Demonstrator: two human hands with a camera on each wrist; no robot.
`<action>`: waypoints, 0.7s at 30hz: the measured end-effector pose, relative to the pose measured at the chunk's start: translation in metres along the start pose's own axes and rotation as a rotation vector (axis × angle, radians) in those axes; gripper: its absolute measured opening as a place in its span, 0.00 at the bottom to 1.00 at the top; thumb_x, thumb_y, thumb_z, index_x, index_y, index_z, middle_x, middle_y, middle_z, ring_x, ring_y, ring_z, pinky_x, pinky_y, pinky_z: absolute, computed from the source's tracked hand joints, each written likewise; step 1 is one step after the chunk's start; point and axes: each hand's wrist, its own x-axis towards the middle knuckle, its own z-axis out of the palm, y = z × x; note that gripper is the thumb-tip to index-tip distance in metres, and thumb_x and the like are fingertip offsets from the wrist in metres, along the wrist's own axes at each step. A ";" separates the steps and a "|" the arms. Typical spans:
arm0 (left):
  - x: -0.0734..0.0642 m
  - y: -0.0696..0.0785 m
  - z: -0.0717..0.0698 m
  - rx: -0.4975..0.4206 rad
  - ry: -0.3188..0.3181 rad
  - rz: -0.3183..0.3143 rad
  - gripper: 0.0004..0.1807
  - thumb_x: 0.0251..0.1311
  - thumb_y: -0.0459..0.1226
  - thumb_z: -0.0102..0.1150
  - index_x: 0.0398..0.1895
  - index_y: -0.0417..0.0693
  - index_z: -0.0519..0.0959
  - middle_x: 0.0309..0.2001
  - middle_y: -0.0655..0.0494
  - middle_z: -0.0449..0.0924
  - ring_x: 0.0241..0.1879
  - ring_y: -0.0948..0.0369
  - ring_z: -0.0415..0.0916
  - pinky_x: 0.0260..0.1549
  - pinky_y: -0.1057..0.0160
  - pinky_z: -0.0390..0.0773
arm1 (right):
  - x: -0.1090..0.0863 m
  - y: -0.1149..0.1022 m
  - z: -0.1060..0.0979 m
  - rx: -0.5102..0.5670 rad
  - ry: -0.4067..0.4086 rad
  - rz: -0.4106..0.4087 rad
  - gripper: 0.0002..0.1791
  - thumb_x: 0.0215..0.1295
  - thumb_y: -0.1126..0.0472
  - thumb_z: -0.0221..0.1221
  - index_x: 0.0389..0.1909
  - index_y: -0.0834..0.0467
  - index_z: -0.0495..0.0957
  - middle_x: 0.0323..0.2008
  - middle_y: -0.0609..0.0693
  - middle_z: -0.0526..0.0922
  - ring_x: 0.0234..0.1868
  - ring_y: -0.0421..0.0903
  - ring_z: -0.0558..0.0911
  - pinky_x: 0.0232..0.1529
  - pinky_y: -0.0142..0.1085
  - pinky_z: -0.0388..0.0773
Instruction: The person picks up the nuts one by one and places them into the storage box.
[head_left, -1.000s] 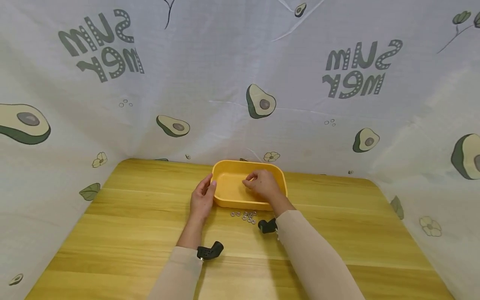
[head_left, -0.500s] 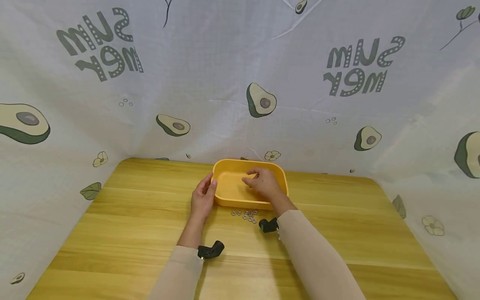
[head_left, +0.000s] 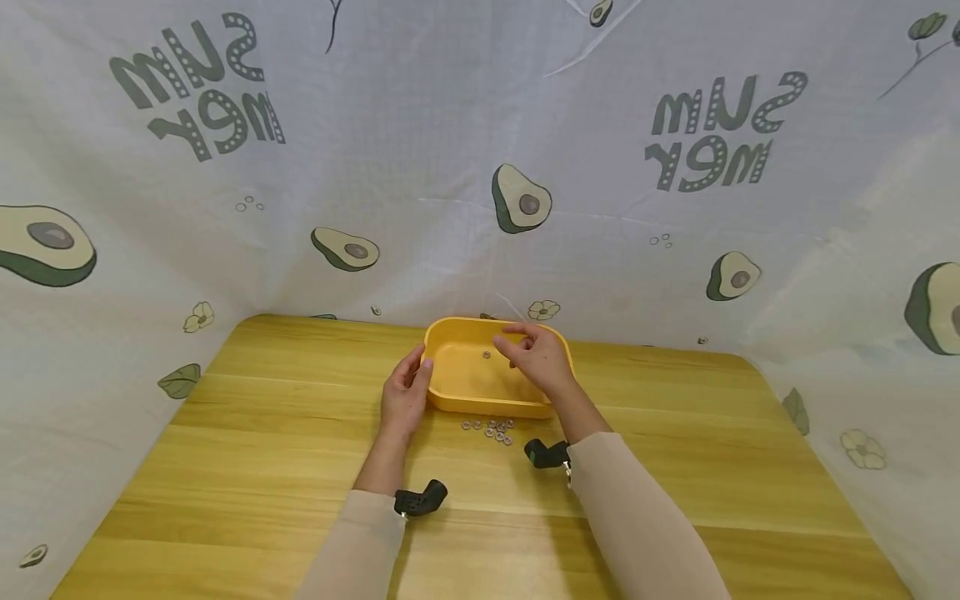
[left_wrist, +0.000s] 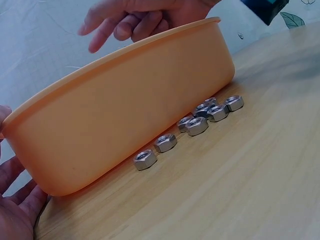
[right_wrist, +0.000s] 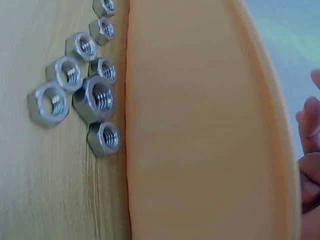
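A yellow plastic bin stands at the back of the table. My left hand holds its left end, thumb at the rim and the other fingers against the outer wall, as the left wrist view shows too. One hex nut lies on the bin floor. Over the right part of the bin is my right hand, fingers loosely bent and apart, with nothing seen between them. Several more steel hex nuts lie on the table along the bin's near wall; one looks larger than the others in the right wrist view.
The wooden table reaches back to a white cloth printed with avocados. A black wrist camera sits on the left wrist, another black wrist camera on the right.
My right hand has moved up and right, its fingers spreading apart. A hex nut now shows on the bin floor where the fingers were. The left hand stays at the bin's end.
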 end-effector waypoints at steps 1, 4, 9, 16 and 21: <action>0.000 0.000 0.000 0.000 -0.001 -0.001 0.26 0.75 0.47 0.55 0.73 0.52 0.72 0.72 0.46 0.71 0.72 0.48 0.69 0.71 0.48 0.71 | -0.002 0.000 -0.002 -0.004 -0.011 -0.006 0.25 0.66 0.47 0.67 0.60 0.54 0.82 0.21 0.47 0.78 0.26 0.57 0.77 0.19 0.32 0.59; 0.000 0.000 0.000 -0.002 -0.001 -0.011 0.26 0.75 0.46 0.55 0.73 0.52 0.73 0.72 0.46 0.72 0.72 0.48 0.69 0.71 0.48 0.71 | -0.009 -0.001 -0.006 -0.004 -0.041 -0.022 0.26 0.67 0.47 0.66 0.62 0.54 0.80 0.19 0.47 0.77 0.23 0.55 0.74 0.17 0.32 0.57; 0.001 -0.001 0.000 0.003 0.002 -0.024 0.26 0.75 0.47 0.55 0.73 0.53 0.73 0.72 0.46 0.71 0.72 0.48 0.69 0.71 0.48 0.70 | -0.022 -0.004 -0.015 -0.053 -0.057 -0.027 0.29 0.68 0.44 0.66 0.65 0.51 0.78 0.20 0.49 0.78 0.17 0.48 0.68 0.16 0.32 0.58; 0.001 0.001 -0.001 0.004 0.005 -0.027 0.25 0.75 0.47 0.55 0.73 0.54 0.73 0.72 0.46 0.72 0.72 0.49 0.69 0.71 0.49 0.70 | -0.047 -0.010 -0.026 -0.050 -0.075 -0.066 0.31 0.67 0.48 0.68 0.69 0.52 0.74 0.22 0.52 0.80 0.18 0.48 0.70 0.16 0.33 0.62; 0.000 0.002 0.000 0.009 0.002 -0.023 0.25 0.75 0.47 0.55 0.73 0.54 0.73 0.72 0.45 0.72 0.71 0.49 0.70 0.71 0.49 0.71 | -0.065 -0.009 -0.030 -0.049 -0.069 -0.064 0.33 0.65 0.51 0.70 0.69 0.52 0.74 0.22 0.50 0.79 0.22 0.49 0.74 0.20 0.33 0.68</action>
